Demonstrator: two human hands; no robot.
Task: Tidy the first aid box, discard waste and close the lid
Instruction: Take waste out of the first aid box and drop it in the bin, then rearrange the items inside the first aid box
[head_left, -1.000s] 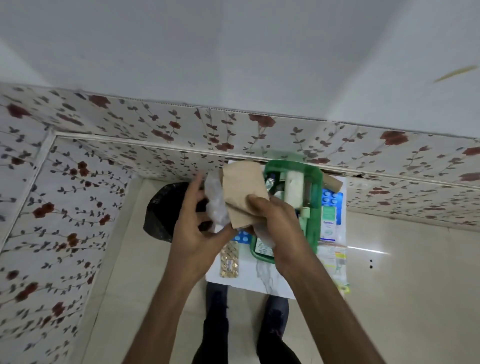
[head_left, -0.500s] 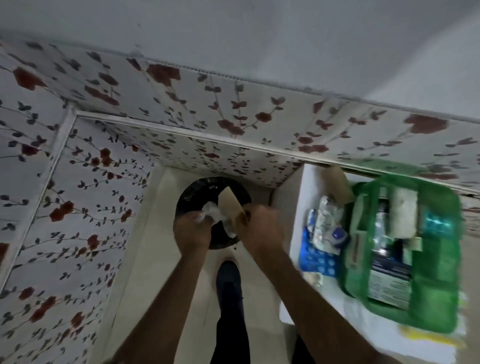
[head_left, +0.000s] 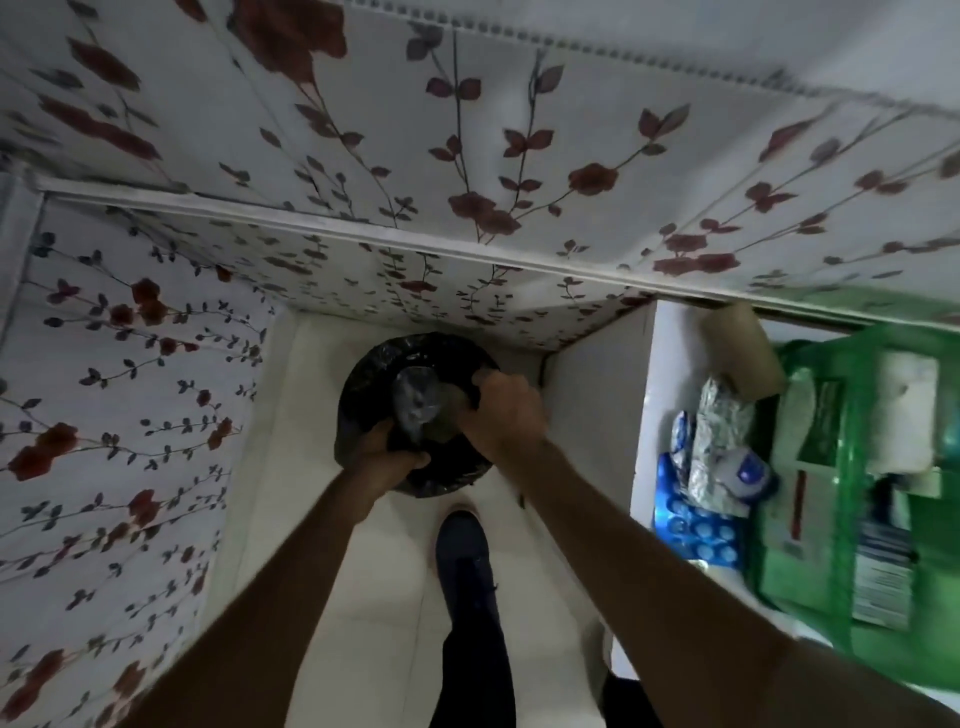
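A round bin lined with a black bag (head_left: 363, 384) stands on the floor in the corner. My left hand (head_left: 387, 457) grips the near rim of the bag. My right hand (head_left: 501, 410) is closed low over the bin's mouth, holding the waste: a crumpled clear wrapper (head_left: 415, 405) and a brown paper (head_left: 448, 420) that reach down into the bag. The green first aid box (head_left: 810, 582) sits open on the white table (head_left: 670, 353) at the right, with bottles and packets inside. Its lid is not clearly visible.
On the table beside the box lie a blue blister pack (head_left: 685, 525), a silver foil packet (head_left: 719, 431) and a brown cardboard roll (head_left: 737, 353). Flower-patterned walls close the corner on the left and behind. My dark shoe (head_left: 462, 540) stands on the pale floor.
Both hands have carried the wrapper and brown paper from the table, left and down into the bin. My left hand has let go of the waste and taken the bag's rim.
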